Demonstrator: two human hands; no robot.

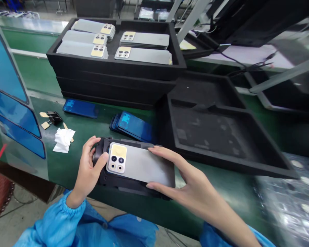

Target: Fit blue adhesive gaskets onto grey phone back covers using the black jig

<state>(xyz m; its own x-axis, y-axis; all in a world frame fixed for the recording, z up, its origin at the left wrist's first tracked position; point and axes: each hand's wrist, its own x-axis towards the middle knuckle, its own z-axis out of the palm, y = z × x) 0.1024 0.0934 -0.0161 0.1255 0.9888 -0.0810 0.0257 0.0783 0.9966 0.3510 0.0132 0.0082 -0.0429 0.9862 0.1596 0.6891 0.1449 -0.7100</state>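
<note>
A silver phone back cover [141,165] with a yellow-filmed camera block lies in a black fixture [134,187] at the near edge of the green bench. My left hand [89,169] grips the fixture's left end, thumb resting beside the camera block. My right hand [187,183] spans the cover's right end, fingers on its far edge and thumb on its near edge. A fanned stack of blue-filmed panels [132,125] sits just behind the fixture.
A stack of black foam trays [113,73] at the back holds several silver covers [144,55]. An empty black tray [216,130] lies right of the fixture. One blue panel [79,108], a black clip with sticks [53,118] and a white wipe [63,140] lie left.
</note>
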